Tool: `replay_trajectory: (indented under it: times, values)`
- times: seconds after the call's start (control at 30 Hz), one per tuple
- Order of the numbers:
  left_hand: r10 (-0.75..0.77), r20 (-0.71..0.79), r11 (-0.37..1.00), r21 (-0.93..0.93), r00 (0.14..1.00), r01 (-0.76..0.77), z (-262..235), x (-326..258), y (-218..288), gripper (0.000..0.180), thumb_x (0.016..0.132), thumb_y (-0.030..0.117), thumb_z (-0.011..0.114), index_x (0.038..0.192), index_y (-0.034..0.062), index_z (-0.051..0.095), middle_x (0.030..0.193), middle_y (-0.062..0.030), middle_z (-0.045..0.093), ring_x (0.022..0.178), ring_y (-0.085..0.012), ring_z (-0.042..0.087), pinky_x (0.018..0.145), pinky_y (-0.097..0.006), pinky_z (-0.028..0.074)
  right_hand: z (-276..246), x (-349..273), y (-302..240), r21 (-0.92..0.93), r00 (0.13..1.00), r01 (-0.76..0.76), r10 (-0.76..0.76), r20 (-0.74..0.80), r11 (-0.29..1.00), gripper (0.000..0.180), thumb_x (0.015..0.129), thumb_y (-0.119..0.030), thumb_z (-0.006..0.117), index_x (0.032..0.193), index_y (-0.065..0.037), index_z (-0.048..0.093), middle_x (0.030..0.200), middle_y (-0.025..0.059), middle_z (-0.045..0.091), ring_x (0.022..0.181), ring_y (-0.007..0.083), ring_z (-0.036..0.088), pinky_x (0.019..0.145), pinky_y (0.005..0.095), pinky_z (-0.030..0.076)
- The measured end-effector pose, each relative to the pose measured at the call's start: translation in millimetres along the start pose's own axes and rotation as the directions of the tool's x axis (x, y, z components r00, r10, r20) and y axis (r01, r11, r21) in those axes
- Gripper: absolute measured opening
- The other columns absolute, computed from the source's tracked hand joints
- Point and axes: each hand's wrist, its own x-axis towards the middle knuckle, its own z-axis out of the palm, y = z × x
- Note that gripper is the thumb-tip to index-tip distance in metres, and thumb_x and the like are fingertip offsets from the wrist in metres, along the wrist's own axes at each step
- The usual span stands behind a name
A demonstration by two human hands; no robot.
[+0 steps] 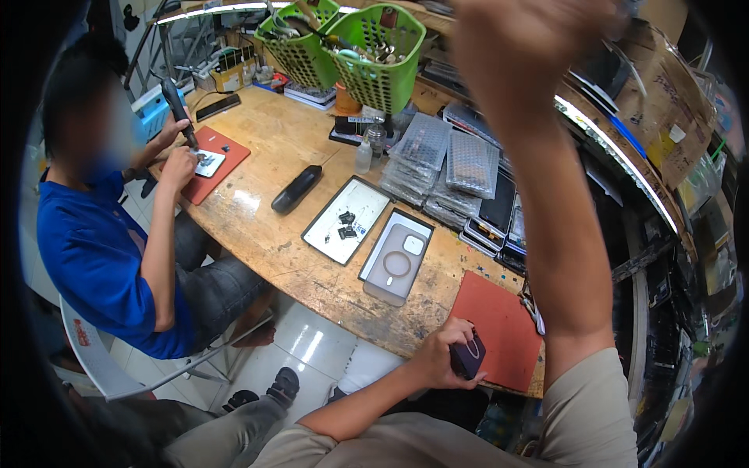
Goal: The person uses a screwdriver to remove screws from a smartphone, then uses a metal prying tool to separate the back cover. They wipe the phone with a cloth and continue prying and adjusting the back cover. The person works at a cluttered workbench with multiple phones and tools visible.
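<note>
My left hand (446,349) is closed around a dark phone (468,355) with a pale ring on its back. It holds the phone at the near edge of a reddish-brown work mat (499,327). My right hand (530,54) is raised high at the top edge, near the shelf. Motion smears it and the frame cuts it off, so its fingers cannot be made out. Left of the mat lies an open box (361,274) with a greyish phone case (394,269) in it. Beside that is a white tray (328,238) with small black parts (347,226).
Bubble-wrapped packs (421,148) and stacked phones are piled at the back. Green baskets (382,93) of tools hang above the table. A black oblong case (296,189) lies mid-table. At the left, a person in blue (101,249) works on a phone over another red mat (230,152).
</note>
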Motion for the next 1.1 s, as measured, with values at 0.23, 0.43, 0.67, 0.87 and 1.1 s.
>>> replay_trajectory:
  times: [0.23, 0.43, 0.67, 0.87, 1.1]
  values:
    - [0.014, -0.059, 0.999, -0.031, 0.998, -0.016, -5.0, -1.5, -0.6, 0.084, 0.068, 0.022, 0.102, 0.126, 0.0095, 0.041, 0.111, -0.0173, 0.06, 0.105, -0.039, 0.069, 0.093, -0.05, 0.061, -70.9, -141.1, -64.9, -0.2, 0.19, -0.603, 0.382, 0.904, 0.773, 0.021, 0.097, -0.007, 0.069, 0.117, 0.0, 0.072, 0.109, 0.026, 0.073, 0.097, 0.0455, 0.074, 0.085, 0.0513, 0.059]
    - [0.064, -0.065, 0.997, -0.028, 0.996, -0.066, -2.0, -0.2, 1.0, 0.086, 0.067, 0.025, 0.103, 0.125, 0.0127, 0.041, 0.109, -0.0151, 0.059, 0.101, -0.0386, 0.07, 0.091, -0.054, 0.062, -14.8, -239.1, 37.8, -0.594, 0.033, -0.575, 0.742, 0.67, 0.562, 0.019, 0.097, -0.014, 0.068, 0.108, 0.0, 0.076, 0.104, 0.0281, 0.077, 0.103, 0.049, 0.073, 0.09, 0.0562, 0.058]
    - [0.055, -0.071, 0.998, 0.011, 0.996, -0.054, -0.8, -3.6, 3.3, 0.086, 0.068, 0.028, 0.103, 0.125, 0.0127, 0.041, 0.11, -0.0154, 0.06, 0.104, -0.042, 0.07, 0.095, -0.058, 0.062, 1.6, -281.1, 61.9, -0.577, 0.112, -0.49, 0.704, 0.702, 0.653, 0.024, 0.095, -0.02, 0.067, 0.111, -0.004, 0.075, 0.111, 0.0279, 0.076, 0.105, 0.0518, 0.071, 0.093, 0.0597, 0.058]
    - [0.051, -0.086, 0.998, -0.02, 0.995, -0.053, 2.9, -3.9, 2.9, 0.083, 0.07, 0.029, 0.102, 0.125, 0.0121, 0.042, 0.11, -0.015, 0.059, 0.104, -0.0413, 0.07, 0.098, -0.059, 0.061, -2.8, -280.5, 67.4, -0.591, 0.093, -0.468, 0.702, 0.706, 0.657, 0.025, 0.096, -0.022, 0.065, 0.11, -0.003, 0.075, 0.106, 0.028, 0.077, 0.102, 0.0513, 0.072, 0.092, 0.0592, 0.058]
    - [0.039, -0.096, 0.999, -0.02, 0.995, -0.041, 3.5, -3.9, 5.0, 0.078, 0.072, 0.03, 0.101, 0.122, 0.0112, 0.043, 0.112, -0.0152, 0.058, 0.104, -0.0406, 0.07, 0.099, -0.059, 0.061, -1.5, -277.9, 66.0, -0.571, 0.122, -0.43, 0.671, 0.731, 0.7, 0.024, 0.096, -0.022, 0.064, 0.107, -0.003, 0.074, 0.106, 0.0276, 0.077, 0.101, 0.051, 0.072, 0.091, 0.0595, 0.058]
